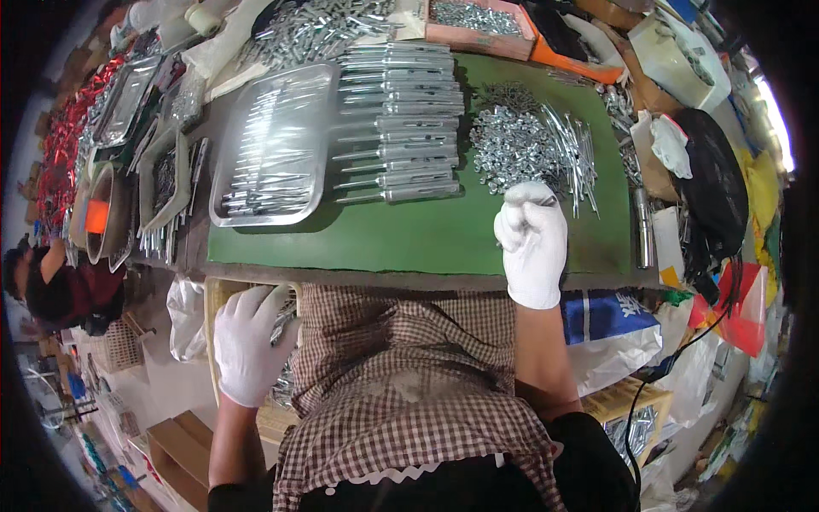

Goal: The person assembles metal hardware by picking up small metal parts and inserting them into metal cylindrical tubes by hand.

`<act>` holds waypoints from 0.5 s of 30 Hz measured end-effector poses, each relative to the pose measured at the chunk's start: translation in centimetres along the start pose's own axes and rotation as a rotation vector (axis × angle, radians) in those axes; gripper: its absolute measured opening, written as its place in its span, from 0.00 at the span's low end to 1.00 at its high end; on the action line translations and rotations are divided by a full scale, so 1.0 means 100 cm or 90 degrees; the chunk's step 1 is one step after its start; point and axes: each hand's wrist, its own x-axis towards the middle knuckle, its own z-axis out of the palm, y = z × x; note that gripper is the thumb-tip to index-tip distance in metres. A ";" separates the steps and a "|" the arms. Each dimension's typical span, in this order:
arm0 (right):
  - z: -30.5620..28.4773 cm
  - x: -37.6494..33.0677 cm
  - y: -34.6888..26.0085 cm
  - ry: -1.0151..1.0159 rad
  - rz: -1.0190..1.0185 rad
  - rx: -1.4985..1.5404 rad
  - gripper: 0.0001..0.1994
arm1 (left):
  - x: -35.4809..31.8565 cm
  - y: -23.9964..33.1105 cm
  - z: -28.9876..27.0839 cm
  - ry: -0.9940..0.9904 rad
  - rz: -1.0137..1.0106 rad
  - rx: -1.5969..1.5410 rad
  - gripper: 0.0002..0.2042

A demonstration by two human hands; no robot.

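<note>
Both my hands wear white gloves. My right hand (533,243) is a closed fist over the green table mat (409,235), at the near edge of a heap of small silver metal parts (512,145). A thin metal piece pokes out at the top of the fist. My left hand (250,341) is down below the table edge at a pale crate (223,290), its fingers curled round shiny metal pieces (283,320). A checked apron (409,384) covers my lap between the two hands.
A steel tray (286,94) of thin rods lies on the mat's left, a row of metal cylinders (401,119) beside it, and loose thin rods (576,154) right of the heap. Boxes of parts line the far edge. Bags crowd the right. Another person (51,286) sits at far left.
</note>
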 end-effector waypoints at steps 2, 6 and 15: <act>0.004 0.001 0.002 0.005 0.021 -0.032 0.12 | 0.021 0.018 0.002 0.063 0.035 -0.097 0.19; 0.008 0.002 0.001 0.019 0.039 -0.077 0.19 | 0.103 0.069 0.025 0.198 0.207 -0.175 0.18; 0.016 -0.008 -0.011 0.022 0.075 -0.172 0.20 | 0.164 0.080 0.065 0.177 0.294 -0.127 0.14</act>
